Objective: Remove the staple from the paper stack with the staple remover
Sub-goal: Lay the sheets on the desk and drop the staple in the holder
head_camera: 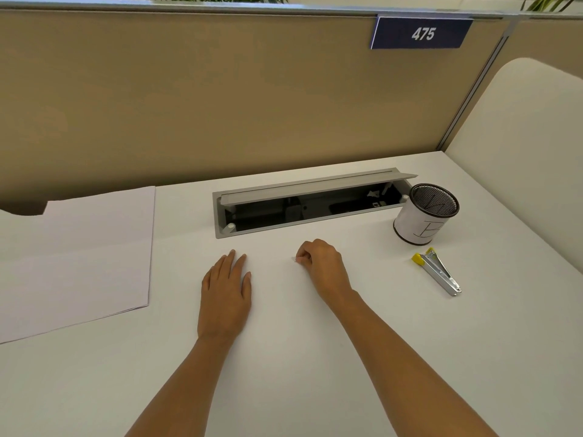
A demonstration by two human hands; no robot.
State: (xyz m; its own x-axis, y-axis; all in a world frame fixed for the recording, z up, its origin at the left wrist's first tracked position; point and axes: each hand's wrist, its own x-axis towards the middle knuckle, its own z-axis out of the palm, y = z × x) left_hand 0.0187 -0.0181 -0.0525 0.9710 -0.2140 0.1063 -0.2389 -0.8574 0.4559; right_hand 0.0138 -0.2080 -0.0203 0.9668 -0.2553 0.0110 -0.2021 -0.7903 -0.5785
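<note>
The paper stack [75, 257] lies flat at the left edge of the white desk [299, 357]; its left part runs out of view and a dark shape covers its far left corner. No staple can be made out on it. The right hand [321, 266] rests near the middle of the desk, fingers curled into a loose fist, with thumb and forefinger pinched on a tiny pale speck at the fingertips [299, 258]; the speck is too small to name. The left hand [225, 288] lies just beside it, palm down, fingers straight and together, holding nothing.

The staple remover [437, 269], silver with a yellow end, lies untouched toward the right edge, well apart from both hands and from the paper. Just behind it stands a white mesh-lined cup [426, 214], a letter on its side only half readable. An open cable hatch [310, 203] is sunk in the desk near the back edge, its inside dark and hard to read. A tan partition [220, 99] closes the back edge, with a blue sign [421, 33] reading 475.

The desk between the hands and the near edge is bare, as is the strip between the paper and the left hand.
</note>
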